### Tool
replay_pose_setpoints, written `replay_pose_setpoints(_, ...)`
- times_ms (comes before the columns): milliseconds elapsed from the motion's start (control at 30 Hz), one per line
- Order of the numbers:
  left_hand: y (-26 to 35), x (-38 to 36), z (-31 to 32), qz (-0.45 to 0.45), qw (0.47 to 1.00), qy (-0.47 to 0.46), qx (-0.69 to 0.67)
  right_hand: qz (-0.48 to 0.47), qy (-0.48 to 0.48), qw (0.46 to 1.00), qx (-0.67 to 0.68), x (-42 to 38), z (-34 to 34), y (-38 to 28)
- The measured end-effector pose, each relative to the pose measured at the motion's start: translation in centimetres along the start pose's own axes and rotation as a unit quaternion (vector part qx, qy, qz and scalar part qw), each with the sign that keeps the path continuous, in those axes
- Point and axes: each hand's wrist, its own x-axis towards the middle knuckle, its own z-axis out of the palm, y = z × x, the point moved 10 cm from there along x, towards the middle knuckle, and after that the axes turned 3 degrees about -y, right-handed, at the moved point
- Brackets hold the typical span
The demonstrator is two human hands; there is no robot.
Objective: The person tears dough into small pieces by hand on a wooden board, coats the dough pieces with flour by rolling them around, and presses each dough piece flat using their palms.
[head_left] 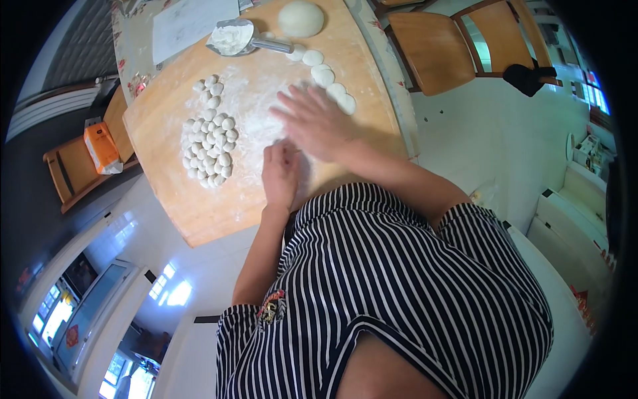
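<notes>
My right hand (316,123) hangs palm down over the floured wooden board (166,206), fingers spread and smeared by motion. Right beside it on the board is my left hand (282,171), its fingers curled inward; whatever they hold, if anything, is hidden. Past the right hand, flattened dough rounds (323,75) lie in a curved row, the nearest one close to that hand. Left of my hands, many small dough pieces (211,143) sit in a cluster dusted with flour. Loose flour (256,120) covers the board's middle.
A large dough ball (301,18) rests at the board's far edge, near a metal scoop (272,45) of flour. A white sheet (193,26) lies at the far left. Wooden chairs (432,53) stand right and left, one bearing an orange package (102,146).
</notes>
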Motion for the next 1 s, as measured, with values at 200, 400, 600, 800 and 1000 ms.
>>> replay_pose_setpoints(200,-4.2,-0.4,-6.1,-0.112,0.992,0.056,-0.016,0.009,-0.035,0.998,-0.054,-0.9,5.5,-0.4)
replay_pose_setpoints(400,-2.2,9.2,-5.8,-0.22,0.915,0.083,-0.326,0.013,-0.042,0.997,-0.06,-0.7,5.2,-0.6)
replay_pose_setpoints(600,-5.9,21.4,-6.6,-0.271,0.885,0.129,-0.355,0.005,-0.037,0.997,-0.065,-0.5,5.1,-0.6)
replay_pose_setpoints(800,-7.6,25.7,-5.9,-0.279,0.903,0.009,-0.326,0.009,-0.055,0.997,-0.058,-0.1,4.8,-0.6)
replay_pose_setpoints(1000,-7.6,26.9,-8.8,-0.23,0.932,0.084,-0.268,0.016,-0.042,0.999,-0.029,0.0,4.1,-0.6)
